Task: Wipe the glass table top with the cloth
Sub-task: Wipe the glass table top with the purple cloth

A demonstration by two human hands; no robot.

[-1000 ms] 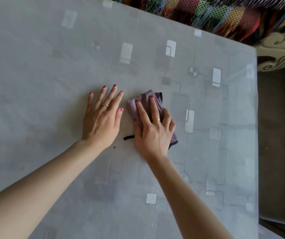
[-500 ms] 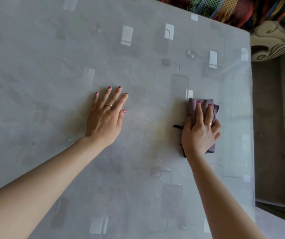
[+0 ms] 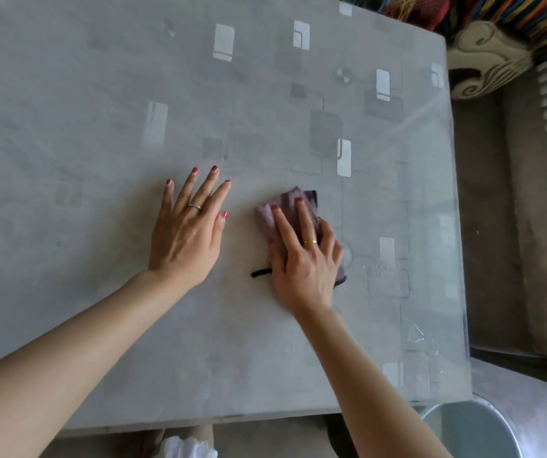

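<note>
Currently mid-wipe. Your right hand [image 3: 303, 259] presses flat on the folded purple cloth [image 3: 290, 206], fingers straight over it, the cloth lying on the glass table top [image 3: 100, 94] just right of your left hand [image 3: 188, 233]. A black loop [image 3: 260, 273] trails from the cloth toward that hand. Left hand: fingers spread, palm down on the glass, holding nothing. Droplets [image 3: 377, 269] sit right of the cloth; judgement: the next stroke should sweep rightward over them with even pressure.

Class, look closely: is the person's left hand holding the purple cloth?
No. The left hand lies flat on the bare table top, while the right hand presses the cloth.
</note>
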